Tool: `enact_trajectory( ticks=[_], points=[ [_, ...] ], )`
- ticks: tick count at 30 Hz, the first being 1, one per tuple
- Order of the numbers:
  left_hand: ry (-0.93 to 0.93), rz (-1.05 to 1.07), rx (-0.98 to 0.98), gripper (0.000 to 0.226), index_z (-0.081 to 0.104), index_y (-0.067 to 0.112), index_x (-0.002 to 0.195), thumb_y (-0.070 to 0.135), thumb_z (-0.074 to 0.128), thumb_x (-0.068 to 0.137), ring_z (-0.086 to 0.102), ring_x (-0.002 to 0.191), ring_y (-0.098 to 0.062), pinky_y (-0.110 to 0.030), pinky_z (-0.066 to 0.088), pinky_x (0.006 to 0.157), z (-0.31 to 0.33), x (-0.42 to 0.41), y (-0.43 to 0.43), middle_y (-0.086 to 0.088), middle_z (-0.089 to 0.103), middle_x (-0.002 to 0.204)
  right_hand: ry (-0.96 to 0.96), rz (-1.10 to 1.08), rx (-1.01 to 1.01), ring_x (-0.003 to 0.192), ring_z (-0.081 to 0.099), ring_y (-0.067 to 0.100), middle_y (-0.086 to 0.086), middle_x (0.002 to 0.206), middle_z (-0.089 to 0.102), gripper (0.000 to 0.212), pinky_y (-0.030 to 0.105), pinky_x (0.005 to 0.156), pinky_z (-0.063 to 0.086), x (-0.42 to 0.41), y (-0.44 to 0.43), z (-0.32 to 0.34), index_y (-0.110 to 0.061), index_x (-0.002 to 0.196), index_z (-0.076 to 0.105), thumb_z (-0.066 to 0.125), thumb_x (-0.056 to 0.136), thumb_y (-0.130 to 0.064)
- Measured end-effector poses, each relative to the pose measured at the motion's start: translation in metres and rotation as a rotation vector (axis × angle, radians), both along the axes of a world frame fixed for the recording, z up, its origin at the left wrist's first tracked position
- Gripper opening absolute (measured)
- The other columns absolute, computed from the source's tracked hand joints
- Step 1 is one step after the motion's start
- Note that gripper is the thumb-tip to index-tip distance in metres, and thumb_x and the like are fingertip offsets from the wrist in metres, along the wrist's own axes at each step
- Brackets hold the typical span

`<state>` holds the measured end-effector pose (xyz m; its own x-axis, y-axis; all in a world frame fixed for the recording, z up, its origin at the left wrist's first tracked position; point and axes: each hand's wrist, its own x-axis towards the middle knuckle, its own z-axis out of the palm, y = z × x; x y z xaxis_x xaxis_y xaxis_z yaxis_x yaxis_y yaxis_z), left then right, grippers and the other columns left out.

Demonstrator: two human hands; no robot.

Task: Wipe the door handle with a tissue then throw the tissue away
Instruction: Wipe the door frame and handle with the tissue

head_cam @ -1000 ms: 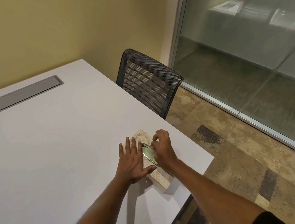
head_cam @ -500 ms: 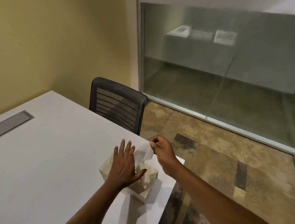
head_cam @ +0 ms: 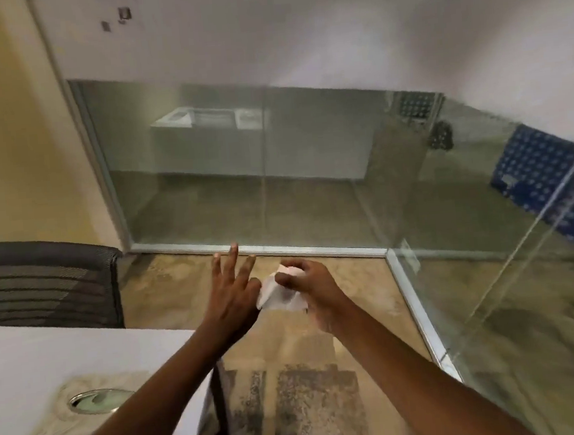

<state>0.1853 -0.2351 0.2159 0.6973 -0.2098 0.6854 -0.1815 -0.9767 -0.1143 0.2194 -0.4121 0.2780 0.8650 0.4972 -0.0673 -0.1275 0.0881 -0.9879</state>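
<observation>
A crumpled white tissue [head_cam: 278,295] is held in my right hand [head_cam: 309,284], out over the carpet in front of me. My left hand [head_cam: 231,290] is raised beside it with fingers spread; its thumb side touches the tissue's left edge. The beige marbled tissue box [head_cam: 75,419] with an oval opening lies on the white table [head_cam: 49,356] at lower left, away from both hands. No door handle or bin shows in this view.
A black mesh chair [head_cam: 47,284] stands at the left against the table. Glass walls with metal floor rails [head_cam: 420,313] meet in a corner ahead and run down the right. Patterned carpet lies below my arms.
The tissue came free of the box in my right hand. My left hand lifted off the box. Both hands rose and the view swung right toward the glass corner.
</observation>
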Motion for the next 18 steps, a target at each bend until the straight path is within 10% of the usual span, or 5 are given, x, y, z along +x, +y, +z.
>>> enact_trajectory(
  ticks=[6,11,18],
  points=[
    [0.032,-0.232,0.072,0.021,0.059,0.009,0.067,0.014,0.046,0.082,0.038,0.130,-0.059,-0.077,0.029,0.100,0.029,0.000,-0.156,-0.026,0.062,0.127,-0.031,-0.144,-0.197,0.066,0.058,0.022,0.014,0.075,0.060,0.016,0.025,0.059,0.044,-0.046,-0.166,0.020,0.009,0.084,0.064,0.073,0.074,0.002],
    [0.012,-0.495,0.072,0.021,0.064,0.008,0.067,0.010,0.046,0.077,0.043,0.126,-0.059,-0.075,0.034,0.097,0.045,-0.028,-0.308,-0.025,0.065,0.122,0.013,-0.495,-0.173,0.049,0.053,0.006,-0.003,0.058,0.060,0.015,0.017,0.046,0.038,-0.126,-0.307,0.026,-0.007,0.071,0.067,0.069,0.086,-0.011],
    [-0.023,-0.863,0.002,0.024,0.071,0.002,0.081,0.009,0.050,0.073,0.048,0.117,-0.064,-0.080,0.038,0.088,0.068,-0.094,-0.515,-0.028,0.067,0.114,0.105,-1.003,-0.034,0.049,0.058,0.001,-0.010,0.047,0.061,0.021,0.028,0.067,0.046,-0.243,-0.469,0.027,-0.014,0.060,0.063,0.079,0.063,-0.027]
  ],
)
